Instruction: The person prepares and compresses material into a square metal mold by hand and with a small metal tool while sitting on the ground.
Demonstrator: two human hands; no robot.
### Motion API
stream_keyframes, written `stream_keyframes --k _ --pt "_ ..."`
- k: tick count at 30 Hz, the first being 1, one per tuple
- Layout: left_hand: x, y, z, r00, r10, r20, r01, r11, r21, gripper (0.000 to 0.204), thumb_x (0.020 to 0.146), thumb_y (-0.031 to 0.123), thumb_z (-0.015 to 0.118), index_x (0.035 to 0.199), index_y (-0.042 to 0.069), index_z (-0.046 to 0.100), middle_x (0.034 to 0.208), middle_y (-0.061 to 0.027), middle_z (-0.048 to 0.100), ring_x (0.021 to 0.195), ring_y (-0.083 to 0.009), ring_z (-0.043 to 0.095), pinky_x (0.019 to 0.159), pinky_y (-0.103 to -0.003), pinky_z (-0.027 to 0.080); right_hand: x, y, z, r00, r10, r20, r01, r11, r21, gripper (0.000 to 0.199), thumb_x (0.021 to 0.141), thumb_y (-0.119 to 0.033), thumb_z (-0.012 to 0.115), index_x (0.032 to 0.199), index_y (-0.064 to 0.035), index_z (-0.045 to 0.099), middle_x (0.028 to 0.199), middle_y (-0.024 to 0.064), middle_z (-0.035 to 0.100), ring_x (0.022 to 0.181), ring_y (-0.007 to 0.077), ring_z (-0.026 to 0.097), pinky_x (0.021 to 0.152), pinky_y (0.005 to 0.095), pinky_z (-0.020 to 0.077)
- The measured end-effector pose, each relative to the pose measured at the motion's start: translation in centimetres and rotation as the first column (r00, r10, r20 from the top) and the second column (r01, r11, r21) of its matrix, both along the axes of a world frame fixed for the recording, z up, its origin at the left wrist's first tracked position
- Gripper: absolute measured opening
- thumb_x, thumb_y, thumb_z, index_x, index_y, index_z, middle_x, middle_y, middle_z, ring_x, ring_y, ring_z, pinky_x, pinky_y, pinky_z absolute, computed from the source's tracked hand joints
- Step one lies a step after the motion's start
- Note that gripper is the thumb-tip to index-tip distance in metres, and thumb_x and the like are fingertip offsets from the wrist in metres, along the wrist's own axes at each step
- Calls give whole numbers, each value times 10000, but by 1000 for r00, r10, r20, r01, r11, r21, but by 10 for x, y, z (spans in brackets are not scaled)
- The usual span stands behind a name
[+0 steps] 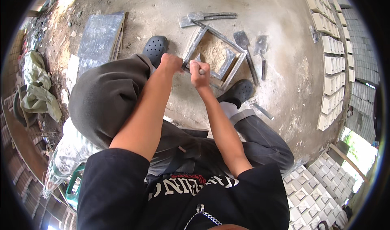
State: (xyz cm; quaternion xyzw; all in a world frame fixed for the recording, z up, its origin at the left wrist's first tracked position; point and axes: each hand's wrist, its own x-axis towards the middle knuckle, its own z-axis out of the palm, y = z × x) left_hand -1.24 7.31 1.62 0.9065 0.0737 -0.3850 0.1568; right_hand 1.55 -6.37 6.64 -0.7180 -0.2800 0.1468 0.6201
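Spreads out as a worn grey concrete floor [292,91], pale with dust in patches. Carries near the middle a square metal frame [221,35] with sandy powder [213,53] inside. Bears overlapping flat-bladed tools [219,16] just beyond, and 2 dark trowels [241,39] to the right. Supports 2 dark clogs [155,51], plus 1 short rod [263,111]. Holds dark flat boards [97,39] at left, rows of pale tiles [331,45] at far right.
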Motion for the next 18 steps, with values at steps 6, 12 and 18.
stream_keyframes --k 6,12,18 --pt "-5 -3 2 1000 8 -15 -8 1000 -8 437 696 529 710 935 162 720 933 -48 698 934 -238 654 749 -359 496 -3 -45 -4 985 -68 -158 101 973 208 396 902 -59 399 523 -61 285 498 -20 314 452 71 281 422 277 227" --pt "-18 4 -15 994 40 104 -35 998 -52 492 682 566 704 911 131 715 915 -72 693 927 -265 649 741 -384 500 -9 -64 3 986 -153 -63 164 959 232 376 872 -43 414 519 -54 286 500 -11 326 441 85 293 416 282 226" --pt "-15 -7 -1 988 131 78 -127 991 -52 671 586 662 723 880 59 699 900 -126 678 924 -303 638 774 -398 500 4 -71 3 968 -172 -183 201 968 150 386 875 -114 460 514 -11 367 471 0 375 440 77 341 425 286 248"
